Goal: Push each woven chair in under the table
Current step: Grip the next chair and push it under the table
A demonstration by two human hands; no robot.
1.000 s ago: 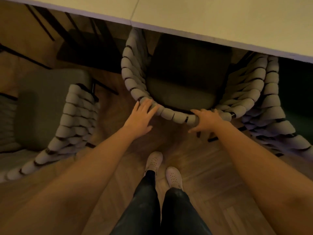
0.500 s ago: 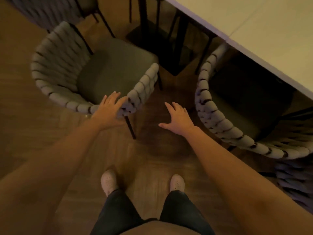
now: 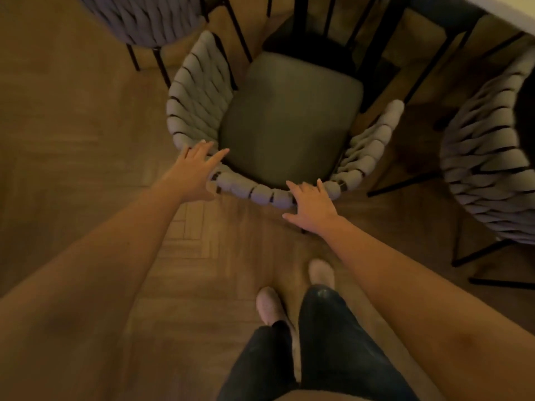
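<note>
A: Where is the woven chair (image 3: 285, 120)?

B: Directly ahead of both hands, seat pointing away toward the bench (image 3: 521, 5), whose pale top shows only as a corner far beyond the right hand. The seat's far edge is near the dark bench frame (image 3: 312, 36), but most of the seat is uncovered, so I'd judge it not yet pushed in.

A: And the hands?

B: Neither one grasps anything. The left hand (image 3: 197, 166) lies with straight fingers on the curved woven back (image 3: 260, 193), where it turns into the side. The right hand (image 3: 311, 202) rests with spread fingers on the same rim, further round. Both look released and flat.

A: How should the push go?

B: Press evenly with both palms and aim the seat between the frame's legs. Uneven pressure would likely swing it toward the second chair (image 3: 489, 157), out past the right hand. Slide it rather than tip it, since the thin legs could catch on the wooden floor (image 3: 86, 140).

A: What can't you make out?

B: The chair's front legs are hidden under its seat. The bench top is nearly all cut off, and a third chair (image 3: 150, 18) beyond the left hand is cropped. Blur softens the weave, so I can't tell how firmly the palms bear on it.
</note>
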